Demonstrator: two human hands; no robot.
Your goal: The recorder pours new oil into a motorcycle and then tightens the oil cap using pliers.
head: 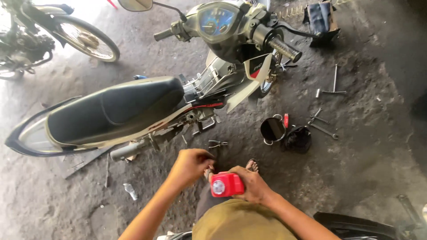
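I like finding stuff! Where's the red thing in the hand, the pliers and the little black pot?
red container [227, 184], head view, its red side.
pliers [217, 143], head view, the handles.
black pot [272, 129], head view, its dark inside.

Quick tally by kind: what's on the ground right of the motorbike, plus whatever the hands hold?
Hand-held, red container in the right hand, left hand at its top: 1
Wrenches, T-handle, small crossed one, flat spanner: 3
Pliers: 1
Round black mirror: 1
Black bags, small one, open one: 2
Total: 8
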